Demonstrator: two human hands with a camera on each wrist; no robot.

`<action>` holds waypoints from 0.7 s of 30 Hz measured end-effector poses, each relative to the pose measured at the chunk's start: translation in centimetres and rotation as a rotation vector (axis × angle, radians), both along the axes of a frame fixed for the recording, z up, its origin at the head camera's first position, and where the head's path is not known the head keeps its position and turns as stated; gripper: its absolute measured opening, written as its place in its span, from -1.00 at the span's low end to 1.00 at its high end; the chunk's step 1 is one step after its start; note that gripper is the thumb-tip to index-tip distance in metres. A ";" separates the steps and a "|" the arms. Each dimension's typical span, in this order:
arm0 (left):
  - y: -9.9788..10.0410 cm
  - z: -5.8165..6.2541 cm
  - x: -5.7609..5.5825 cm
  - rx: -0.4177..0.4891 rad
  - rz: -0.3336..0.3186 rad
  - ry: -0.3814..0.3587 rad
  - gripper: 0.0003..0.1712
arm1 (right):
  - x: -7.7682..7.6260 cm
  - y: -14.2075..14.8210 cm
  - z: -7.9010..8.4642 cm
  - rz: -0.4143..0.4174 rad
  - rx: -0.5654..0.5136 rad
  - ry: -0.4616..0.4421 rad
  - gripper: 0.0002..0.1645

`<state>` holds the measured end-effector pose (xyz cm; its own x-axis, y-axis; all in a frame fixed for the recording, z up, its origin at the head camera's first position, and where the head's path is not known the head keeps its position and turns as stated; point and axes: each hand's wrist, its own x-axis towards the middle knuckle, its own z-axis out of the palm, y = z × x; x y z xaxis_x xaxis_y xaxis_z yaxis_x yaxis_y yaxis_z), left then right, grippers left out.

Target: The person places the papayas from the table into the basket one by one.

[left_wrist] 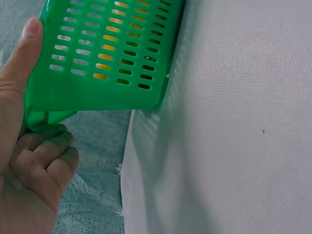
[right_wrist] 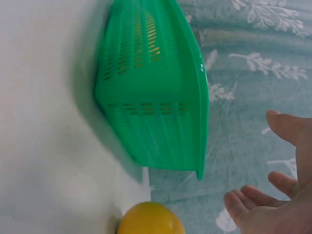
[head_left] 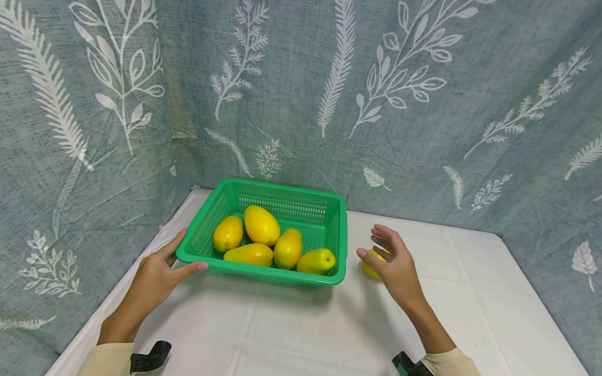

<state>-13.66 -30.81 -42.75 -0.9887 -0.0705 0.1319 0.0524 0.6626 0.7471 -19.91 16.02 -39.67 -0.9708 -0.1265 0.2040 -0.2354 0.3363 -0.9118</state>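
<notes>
A green plastic basket (head_left: 277, 277) stands on the table with several smooth yellow fruits (head_left: 262, 225), some round and some elongated like mangoes, on its floor. My left hand (head_left: 152, 279) grips the basket's near left corner. In the left wrist view the thumb (left_wrist: 27, 48) lies along the rim, and the other fingers curl under it. To the right of the basket, my right hand (head_left: 392, 266) hovers with fingers loosely spread, holding nothing. Another yellow fruit (head_left: 371, 264) lies on the table, partly hidden behind that hand; its rounded top (right_wrist: 151, 222) shows in the right wrist view.
A white cloth (head_left: 470, 292) covers the table. Grey-blue curtains (head_left: 291, 104) with white leaf prints hang behind the table and along both sides. The basket's far side stands close to the back curtain. Both wrists wear black straps (head_left: 150, 357).
</notes>
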 end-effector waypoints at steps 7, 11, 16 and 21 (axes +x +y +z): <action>0.1 0.0 0.0 0.015 0.000 0.007 0.21 | -0.3 1.3 -0.4 -0.019 0.010 0.002 -0.16; 0.1 -0.1 0.0 0.017 0.000 -0.001 0.21 | -0.6 2.2 -0.7 -0.036 0.029 -0.003 -0.15; 0.1 -0.1 -0.1 0.011 0.009 -0.006 0.22 | -0.7 3.1 -1.2 -0.057 0.050 -0.026 -0.13; 0.1 -0.2 -0.1 0.012 0.011 -0.002 0.22 | -0.8 4.0 -1.5 -0.073 0.055 -0.048 -0.11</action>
